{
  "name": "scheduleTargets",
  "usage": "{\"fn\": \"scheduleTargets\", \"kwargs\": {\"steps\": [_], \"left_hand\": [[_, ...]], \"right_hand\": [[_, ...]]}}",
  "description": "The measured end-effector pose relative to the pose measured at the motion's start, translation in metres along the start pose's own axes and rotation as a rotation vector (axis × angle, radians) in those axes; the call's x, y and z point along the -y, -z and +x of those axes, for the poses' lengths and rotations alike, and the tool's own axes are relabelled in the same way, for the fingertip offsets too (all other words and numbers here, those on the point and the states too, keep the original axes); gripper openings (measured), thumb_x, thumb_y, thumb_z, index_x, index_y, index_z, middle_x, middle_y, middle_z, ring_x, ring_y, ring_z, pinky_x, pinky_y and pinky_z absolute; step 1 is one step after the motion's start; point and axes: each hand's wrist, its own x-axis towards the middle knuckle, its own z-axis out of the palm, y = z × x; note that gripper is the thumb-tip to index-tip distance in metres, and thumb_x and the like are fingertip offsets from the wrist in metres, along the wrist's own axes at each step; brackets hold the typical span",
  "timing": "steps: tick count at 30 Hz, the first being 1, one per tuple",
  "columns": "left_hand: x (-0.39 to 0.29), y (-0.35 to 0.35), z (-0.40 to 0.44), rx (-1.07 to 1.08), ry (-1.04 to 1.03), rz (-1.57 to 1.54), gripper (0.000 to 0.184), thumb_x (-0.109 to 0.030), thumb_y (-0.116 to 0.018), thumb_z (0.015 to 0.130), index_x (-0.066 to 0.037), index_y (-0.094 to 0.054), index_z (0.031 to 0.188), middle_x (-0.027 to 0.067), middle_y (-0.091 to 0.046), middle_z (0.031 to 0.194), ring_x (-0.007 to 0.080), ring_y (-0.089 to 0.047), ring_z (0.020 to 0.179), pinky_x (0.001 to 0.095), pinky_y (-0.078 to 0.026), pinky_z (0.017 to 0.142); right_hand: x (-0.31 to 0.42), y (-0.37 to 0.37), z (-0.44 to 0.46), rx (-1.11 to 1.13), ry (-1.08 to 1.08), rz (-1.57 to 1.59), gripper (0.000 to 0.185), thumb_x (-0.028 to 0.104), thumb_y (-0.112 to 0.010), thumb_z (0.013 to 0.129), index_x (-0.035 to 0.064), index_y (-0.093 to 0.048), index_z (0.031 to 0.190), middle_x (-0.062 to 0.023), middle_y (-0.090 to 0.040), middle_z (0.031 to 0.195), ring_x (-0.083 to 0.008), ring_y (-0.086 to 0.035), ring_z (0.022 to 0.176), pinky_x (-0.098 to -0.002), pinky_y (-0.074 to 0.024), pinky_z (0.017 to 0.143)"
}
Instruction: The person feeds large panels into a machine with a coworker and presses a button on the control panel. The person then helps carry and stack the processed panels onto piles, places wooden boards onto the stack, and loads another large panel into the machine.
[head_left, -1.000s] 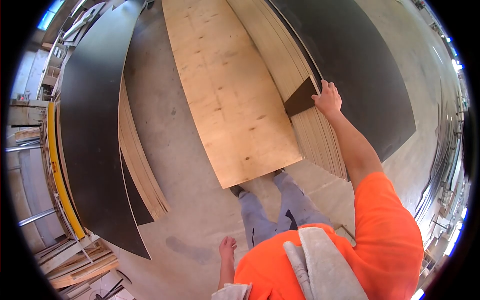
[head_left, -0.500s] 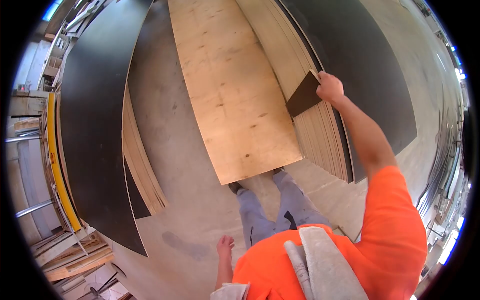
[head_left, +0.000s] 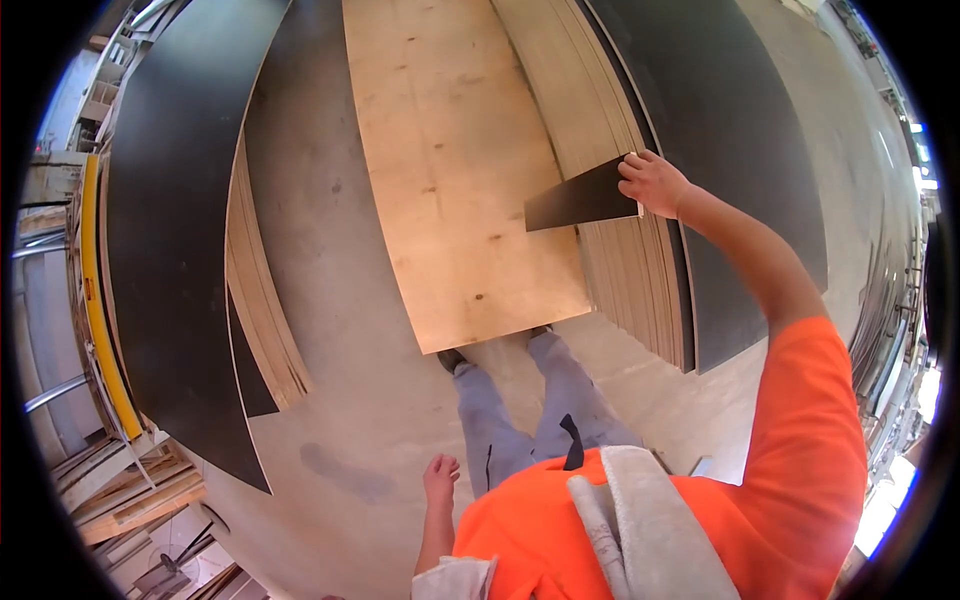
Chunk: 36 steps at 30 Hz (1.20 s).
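My right hand [head_left: 655, 184] is closed on the upper right corner of a small dark board [head_left: 588, 200]. The board is tilted and stands out over the edges of a stack of plywood sheets [head_left: 632, 285]. Its left end overlaps the long pale plywood sheet [head_left: 465, 200] in front of my feet. A large black panel [head_left: 740, 190] lies just right of my right hand, along the stack. My left hand [head_left: 441, 475] hangs low beside my body above the floor, fingers loosely curled and slightly apart, holding nothing.
On the left, another large black panel [head_left: 175, 220] rests against a stack of sheets [head_left: 262, 290]. Beyond it are a yellow bar [head_left: 95, 300] and a rack with timber pieces [head_left: 150, 510]. Concrete floor [head_left: 330, 330] runs between the left stack and the pale sheet.
The small dark board has swung leftward, away from the stack, with my right hand still on its corner. My view has shifted slightly. My left hand stays low.
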Motion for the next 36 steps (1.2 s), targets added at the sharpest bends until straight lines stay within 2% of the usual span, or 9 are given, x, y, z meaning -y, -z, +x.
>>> {"fn": "scheduleTargets", "kwargs": {"steps": [1, 4, 5, 9, 16, 22, 29, 32, 36], "left_hand": [[0.002, 0.000, 0.000, 0.004, 0.006, 0.012, 0.031, -0.024, -0.062, 0.093, -0.001, -0.062, 0.115, 0.0063, -0.066, 0.099, 0.0156, -0.065, 0.090, 0.0286, -0.053, 0.071], [0.002, 0.003, -0.004, -0.004, 0.024, 0.027, 0.032, -0.023, -0.062, 0.093, -0.001, -0.061, 0.117, 0.0067, -0.066, 0.100, 0.0157, -0.066, 0.090, 0.0293, -0.053, 0.072], [0.002, 0.003, -0.004, -0.007, 0.028, 0.027, 0.033, -0.023, -0.062, 0.093, -0.001, -0.061, 0.117, 0.0069, -0.066, 0.100, 0.0158, -0.066, 0.090, 0.0295, -0.053, 0.072], [0.009, 0.011, 0.008, -0.029, 0.035, 0.078, 0.033, -0.023, -0.061, 0.093, 0.000, -0.060, 0.117, 0.0071, -0.066, 0.101, 0.0167, -0.066, 0.092, 0.0306, -0.054, 0.074], [-0.018, -0.006, -0.001, -0.006, 0.001, 0.049, 0.037, -0.021, -0.063, 0.092, 0.002, -0.059, 0.121, 0.0089, -0.066, 0.105, 0.0189, -0.066, 0.097, 0.0315, -0.054, 0.078], [-0.005, -0.013, 0.002, 0.011, -0.006, 0.018, 0.051, -0.022, -0.063, 0.093, 0.005, -0.049, 0.134, 0.0125, -0.066, 0.112, 0.0210, -0.066, 0.100, 0.0325, -0.054, 0.079], [0.008, -0.006, 0.005, -0.015, 0.025, 0.012, 0.052, -0.023, -0.063, 0.093, 0.005, -0.050, 0.135, 0.0106, -0.066, 0.108, 0.0193, -0.066, 0.096, 0.0322, -0.054, 0.078], [0.013, -0.003, 0.003, -0.017, 0.004, 0.002, 0.044, -0.023, -0.063, 0.093, 0.002, -0.056, 0.128, 0.0079, -0.066, 0.104, 0.0175, -0.066, 0.093, 0.0310, -0.054, 0.075], [0.012, -0.006, -0.001, -0.008, -0.002, -0.015, 0.030, -0.023, -0.062, 0.093, -0.002, -0.062, 0.114, 0.0050, -0.066, 0.100, 0.0153, -0.065, 0.090, 0.0293, -0.052, 0.073]], "right_hand": [[0.008, -0.011, -0.001, 0.166, -0.089, 0.069, 0.018, 0.024, -0.069, 0.073, 0.0132, -0.065, 0.087, -0.0053, -0.056, 0.110, -0.0217, -0.048, 0.118, -0.0343, -0.0399, 0.098], [0.017, -0.005, -0.012, 0.264, -0.226, 0.110, 0.034, 0.026, -0.072, 0.071, 0.0103, -0.068, 0.101, -0.0117, -0.052, 0.132, -0.0273, -0.038, 0.135, -0.0430, -0.0300, 0.112], [0.017, 0.012, -0.006, 0.616, -0.349, 0.198, 0.056, 0.032, -0.073, 0.068, 0.0073, -0.066, 0.118, -0.0192, -0.037, 0.150, -0.0326, -0.021, 0.146, -0.0560, -0.0127, 0.118], [0.023, 0.026, 0.001, 0.713, -0.263, 0.162, 0.076, 0.042, -0.066, 0.067, 0.0016, -0.057, 0.131, -0.0242, -0.025, 0.156, -0.0359, -0.008, 0.150, -0.0676, -0.0010, 0.114], [0.039, 0.010, 0.007, 0.763, -0.239, 0.140, 0.094, 0.049, -0.071, 0.065, 0.0025, -0.045, 0.142, -0.0278, -0.025, 0.155, -0.0384, -0.013, 0.149, -0.0659, -0.0038, 0.114], [0.039, -0.023, 0.010, 0.751, -0.202, -0.030, 0.082, 0.050, -0.078, 0.061, 0.0066, -0.060, 0.129, -0.0259, -0.038, 0.148, -0.0372, -0.019, 0.146, -0.0685, -0.0054, 0.113], [0.016, -0.002, 0.023, 0.847, -0.185, -0.081, 0.091, 0.050, -0.077, 0.063, 0.0085, -0.050, 0.140, -0.0224, -0.025, 0.157, -0.0324, -0.010, 0.150, -0.0704, 0.0041, 0.112], [0.022, 0.000, 0.018, 0.679, -0.192, -0.099, 0.092, 0.051, -0.076, 0.064, 0.0080, -0.049, 0.141, -0.0188, -0.025, 0.158, -0.0325, -0.009, 0.150, -0.0709, 0.0028, 0.112], [0.028, 0.013, 0.023, 0.756, -0.205, -0.104, 0.100, 0.052, -0.075, 0.066, 0.0094, -0.038, 0.149, -0.0187, -0.017, 0.161, -0.0320, -0.005, 0.151, -0.0706, 0.0037, 0.112]]}}
